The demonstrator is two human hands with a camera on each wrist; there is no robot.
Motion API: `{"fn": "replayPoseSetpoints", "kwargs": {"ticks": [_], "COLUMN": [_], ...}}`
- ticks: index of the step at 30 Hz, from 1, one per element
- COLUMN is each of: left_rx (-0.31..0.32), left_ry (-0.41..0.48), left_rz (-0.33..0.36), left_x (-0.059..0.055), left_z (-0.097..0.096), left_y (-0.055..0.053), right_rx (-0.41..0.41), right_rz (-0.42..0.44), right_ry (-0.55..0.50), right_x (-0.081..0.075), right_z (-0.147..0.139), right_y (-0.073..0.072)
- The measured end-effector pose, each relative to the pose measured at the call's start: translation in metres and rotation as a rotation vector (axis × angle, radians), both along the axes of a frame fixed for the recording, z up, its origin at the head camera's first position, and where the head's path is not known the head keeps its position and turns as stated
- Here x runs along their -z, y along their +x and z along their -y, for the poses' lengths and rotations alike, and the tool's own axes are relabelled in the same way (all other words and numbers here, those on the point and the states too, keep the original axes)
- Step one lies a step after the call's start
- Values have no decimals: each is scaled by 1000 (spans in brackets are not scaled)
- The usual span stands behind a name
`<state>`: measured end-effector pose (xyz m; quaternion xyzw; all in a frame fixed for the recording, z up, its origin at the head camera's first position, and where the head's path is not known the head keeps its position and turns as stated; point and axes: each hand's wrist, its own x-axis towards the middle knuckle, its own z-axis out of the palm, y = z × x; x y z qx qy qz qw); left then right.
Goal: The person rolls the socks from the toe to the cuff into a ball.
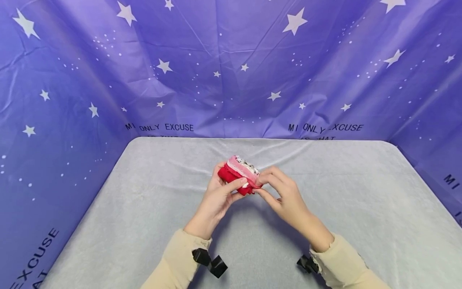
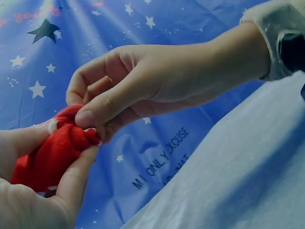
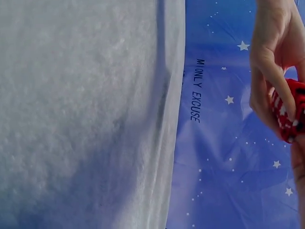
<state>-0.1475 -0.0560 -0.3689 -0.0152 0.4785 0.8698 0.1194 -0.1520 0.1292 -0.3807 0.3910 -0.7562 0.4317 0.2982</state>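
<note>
A small rolled bundle of knitted socks [image 1: 235, 173], red with pink and a black-and-white patterned part, is held up between both hands over the table. My left hand [image 1: 215, 196] grips its left side, thumb across the front. At the right end, my right hand [image 1: 286, 197] pinches the edge of the fabric between thumb and fingers. The left wrist view shows the red folds [image 2: 52, 157] close up, with the right thumb pressing on the top layer. In the right wrist view, a white-patterned red side [image 3: 286, 107] shows beneath the left fingers; most of the right hand lies outside that frame.
A grey cloth-covered table [image 1: 144, 224] extends under the hands. Purple curtains [image 1: 223, 72] with white stars and printed lettering enclose its back and sides. Black wrist-mounted pieces [image 1: 217, 265] stick out at the cream sleeves [image 1: 177, 257].
</note>
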Motion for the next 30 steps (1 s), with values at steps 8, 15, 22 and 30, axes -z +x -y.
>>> {"fn": "replayPoseSetpoints", "kwargs": {"ticks": [8,15,22,30], "left_rx": [88,134,1,-21], "left_ry": [165,43,15,60], "left_rz": [59,-31,-19,47], "left_x": [-2,1,8,7], "left_z": [2,5,-9,-11], "left_y": [2,-2,0,0], "right_rx": [-111,-79,-62,16], "right_rz": [-3,107,-66,133], "right_ry": [-137,-164,-137,-109], "right_x": [-1,1,2,3], "right_z": [-2,-2,3,2], "right_y": [-1,-1,-3,2]}}
